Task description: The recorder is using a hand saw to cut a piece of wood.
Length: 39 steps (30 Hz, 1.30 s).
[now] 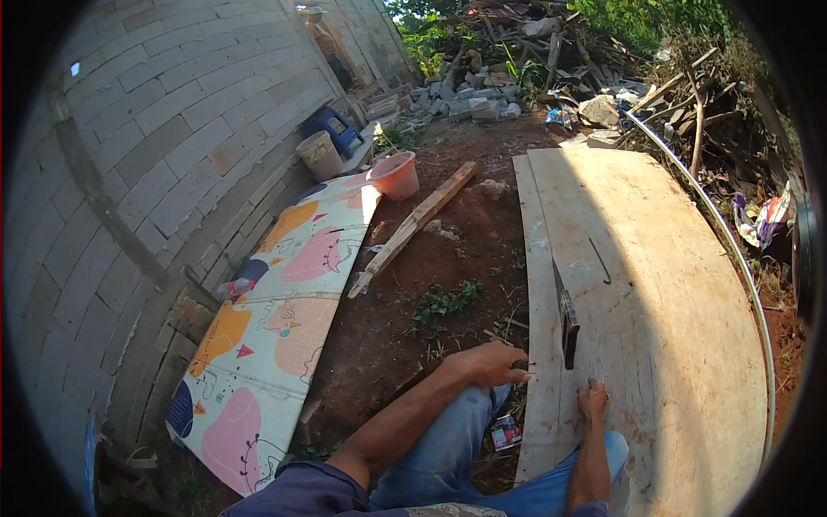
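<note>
A large plywood sheet (663, 284) lies at my right, part in shade, part in sun. My left hand (496, 365) hovers at its near left edge, fingers apart and holding nothing. My right hand (593, 400) is low on the sheet with curled fingers; whether they grip anything is too small to make out. Just above it rests a dark metal tool (568, 332), its exact kind unclear. A thin bent metal rod (600, 260) lies farther up the sheet. My jeans-clad legs are beside and against the board.
A patterned panel (284, 336) lies along the block wall (146, 146) at left. A pink bucket (394, 179), pale pail (316, 155) and blue plastic item (336, 127) stand beyond. A wooden plank (413, 228) lies on soil; rubble (482, 103) and a brush pile (689, 112) are behind.
</note>
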Each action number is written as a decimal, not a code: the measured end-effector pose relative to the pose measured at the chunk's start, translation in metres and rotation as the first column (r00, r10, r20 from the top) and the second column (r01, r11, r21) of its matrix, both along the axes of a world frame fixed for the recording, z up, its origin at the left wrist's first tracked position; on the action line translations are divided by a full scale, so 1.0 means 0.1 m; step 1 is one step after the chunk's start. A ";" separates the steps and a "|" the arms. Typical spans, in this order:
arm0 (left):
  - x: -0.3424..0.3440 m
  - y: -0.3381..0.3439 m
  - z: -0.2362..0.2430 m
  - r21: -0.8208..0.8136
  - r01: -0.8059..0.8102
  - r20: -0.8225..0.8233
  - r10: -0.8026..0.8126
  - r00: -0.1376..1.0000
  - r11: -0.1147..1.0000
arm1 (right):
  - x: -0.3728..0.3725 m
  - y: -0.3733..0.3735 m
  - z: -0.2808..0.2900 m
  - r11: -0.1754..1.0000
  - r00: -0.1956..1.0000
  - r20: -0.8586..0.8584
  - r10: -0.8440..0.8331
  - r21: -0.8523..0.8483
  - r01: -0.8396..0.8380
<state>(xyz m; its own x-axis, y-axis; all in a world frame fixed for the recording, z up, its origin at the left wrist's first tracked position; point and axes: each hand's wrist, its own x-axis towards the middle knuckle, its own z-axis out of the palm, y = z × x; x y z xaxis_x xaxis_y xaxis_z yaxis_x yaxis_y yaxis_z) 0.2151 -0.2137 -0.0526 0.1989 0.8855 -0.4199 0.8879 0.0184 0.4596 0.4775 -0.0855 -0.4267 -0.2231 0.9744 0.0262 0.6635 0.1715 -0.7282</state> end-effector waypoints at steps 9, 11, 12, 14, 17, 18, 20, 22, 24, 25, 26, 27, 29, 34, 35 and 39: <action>0.24 -0.24 0.35 0.193 -0.334 0.052 0.330 0.942 0.923 | 0.06 -0.07 0.08 0.995 0.995 0.019 -0.096 0.015 0.096; 0.23 -0.50 0.48 0.182 -0.434 0.117 0.419 0.900 0.882 | -0.03 -0.09 0.13 0.999 0.999 0.020 -0.050 -0.015 0.050; 0.21 -0.61 0.48 0.162 -0.531 0.189 0.502 0.844 0.832 | -0.06 -0.11 0.16 0.998 0.999 0.017 -0.051 -0.021 0.051; 0.19 -0.90 0.29 0.390 -0.429 0.163 0.398 0.903 0.815 | -0.12 -0.09 0.28 0.998 0.999 0.006 -0.052 -0.019 0.052; 0.28 -1.15 0.16 0.630 -0.231 0.026 0.277 0.961 0.741 | -0.07 -0.04 0.11 0.995 0.995 0.016 -0.098 -0.002 0.098; 0.33 -1.23 0.13 0.662 -0.229 0.019 0.289 0.957 0.714 | -0.05 -0.03 0.07 0.995 0.995 0.022 -0.099 -0.005 0.099; 0.36 -1.36 0.08 0.687 -0.229 0.019 0.298 0.955 0.690 | -0.02 -0.01 0.00 0.993 0.994 0.032 -0.105 -0.045 0.107; 0.33 -1.49 0.09 0.691 -0.188 -0.051 0.306 0.951 0.698 | -0.07 -0.05 0.00 0.992 0.992 0.009 -0.127 -0.001 0.127; 0.26 -1.58 0.12 0.683 -0.174 -0.058 0.290 0.955 0.709 | -0.13 -0.09 0.03 0.987 0.988 -0.016 -0.155 0.040 0.155; 0.21 -1.61 0.13 0.685 -0.160 -0.063 0.277 0.959 0.711 | -0.17 -0.07 0.08 0.986 0.988 -0.025 -0.152 0.072 0.153; 0.15 -1.61 0.14 0.695 -0.159 -0.056 0.274 0.960 0.701 | -0.18 -0.07 0.10 0.983 0.988 -0.035 -0.148 0.105 0.151; 0.10 -1.61 0.13 0.691 -0.159 -0.057 0.272 0.961 0.705 | -0.16 -0.09 0.08 0.983 0.988 -0.034 -0.149 0.099 0.152; 0.06 -1.56 0.12 0.692 -0.175 -0.017 0.259 0.966 0.700 | -0.11 -0.08 0.04 0.986 0.986 0.029 -0.163 0.042 0.162; 0.09 -1.45 0.10 0.712 -0.285 0.021 0.386 0.922 0.642 | -0.16 -0.04 0.05 0.986 0.988 -0.027 -0.149 0.077 0.151; 0.15 -1.42 0.09 0.711 -0.285 0.024 0.383 0.923 0.643 | -0.15 -0.02 0.05 0.989 0.990 -0.045 -0.134 0.059 0.137; 0.24 -1.34 0.11 0.705 -0.390 0.025 0.528 0.849 0.592 | -0.11 -0.04 0.07 0.984 0.983 -0.077 -0.169 0.040 0.172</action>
<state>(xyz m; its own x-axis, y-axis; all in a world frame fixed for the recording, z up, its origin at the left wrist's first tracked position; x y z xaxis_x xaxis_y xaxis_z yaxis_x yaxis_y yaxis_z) 0.2389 -0.3480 -0.0415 -0.3266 0.8849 0.3321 0.9107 0.2005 0.3613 0.4663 -0.0896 -0.4197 -0.0495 0.9954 0.0818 0.6311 0.0947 -0.7699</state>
